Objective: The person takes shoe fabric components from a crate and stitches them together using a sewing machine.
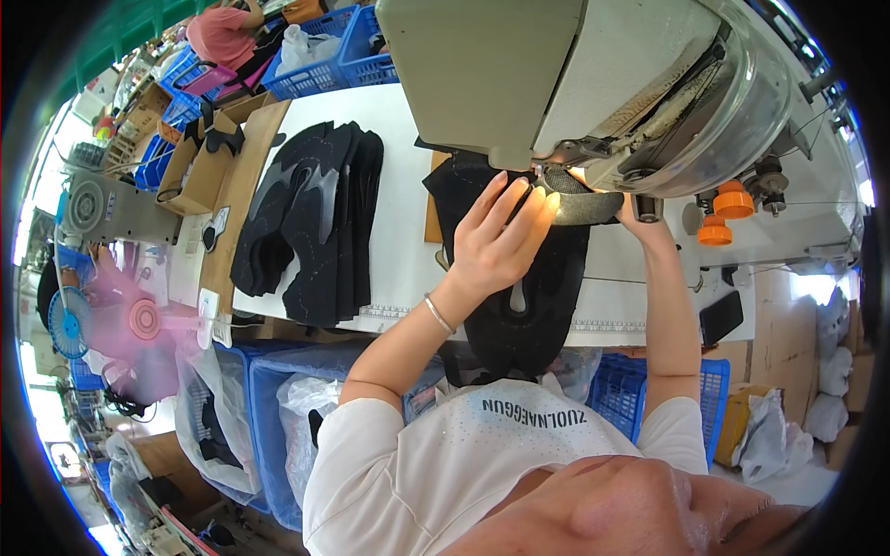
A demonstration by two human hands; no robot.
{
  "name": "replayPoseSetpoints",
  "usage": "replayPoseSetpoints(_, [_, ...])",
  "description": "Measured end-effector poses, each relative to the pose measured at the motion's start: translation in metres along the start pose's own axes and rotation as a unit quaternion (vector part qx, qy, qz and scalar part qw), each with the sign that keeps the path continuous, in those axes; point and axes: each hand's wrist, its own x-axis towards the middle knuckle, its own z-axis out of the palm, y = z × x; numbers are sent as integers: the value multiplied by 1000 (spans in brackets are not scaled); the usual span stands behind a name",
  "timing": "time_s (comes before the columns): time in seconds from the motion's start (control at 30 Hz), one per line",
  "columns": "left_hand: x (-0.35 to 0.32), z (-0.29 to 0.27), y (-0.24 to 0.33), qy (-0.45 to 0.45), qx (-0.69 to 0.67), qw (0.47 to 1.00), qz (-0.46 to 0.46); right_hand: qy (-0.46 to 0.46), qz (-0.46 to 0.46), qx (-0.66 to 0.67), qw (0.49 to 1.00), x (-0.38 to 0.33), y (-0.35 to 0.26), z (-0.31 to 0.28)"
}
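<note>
Under the head of a large sewing machine [482, 74] lies a black cut fabric piece [528, 315], shaped like a shoe upper, its lower end hanging over the table edge toward me. My left hand [501, 232] rests on it with fingers stretched out, the fingertips touching a curved grey mesh piece [584, 208] beside the lit needle area. At the right end of that mesh piece is my right hand [644, 222]; its fingers are hidden behind the piece and the machine. A stack of similar black pieces [311, 222] lies on the table to the left.
The white table [408, 185] carries a dark phone [721, 318] at right and a cardboard box [199, 162] at left. Orange knobs [732, 200] jut from the machine. Blue crates [311, 65] stand beyond; a lined blue bin [269, 408] sits below. A pink fan [144, 320] is at left.
</note>
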Motion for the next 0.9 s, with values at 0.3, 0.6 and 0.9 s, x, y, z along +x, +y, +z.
replayPoseSetpoints(0.3, [-1,-2,0,-2,11,1000,6,-52,24,0,998,4,-10,-4])
replayPoseSetpoints(0.6, [0,3,6,2,23,1000,4,-181,136,-114,967,7,61,-5])
replayPoseSetpoints(0.9, [1,5,-1,10,-3,1000,-4,-205,137,-163,955,7,42,-6])
